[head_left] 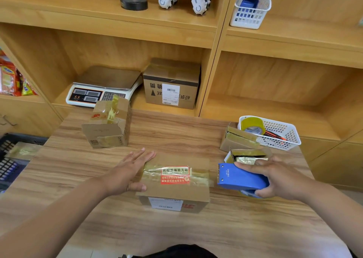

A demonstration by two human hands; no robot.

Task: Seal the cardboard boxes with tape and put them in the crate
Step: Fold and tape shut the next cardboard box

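Note:
A small cardboard box (pixel 174 191) with a red label lies in the middle of the wooden table (pixel 176 234). My left hand (pixel 129 171) rests flat against its left end, fingers spread. My right hand (pixel 280 181) grips a blue tape dispenser (pixel 237 177) just off the box's right end, and a strip of clear tape runs along the box top. A second box (pixel 108 126) with loose tape stands at the table's far left. Two more boxes (pixel 237 139) sit at the far right. A dark crate (pixel 11 159) is left of the table, holding a taped box (pixel 23 150).
A white basket (pixel 282 133) with a yellow tape roll (pixel 252 126) stands at the table's far right. On the shelf behind are a weighing scale (pixel 102 88) and a larger labelled carton (pixel 170 84). Snack packets (pixel 11 80) fill the left shelf.

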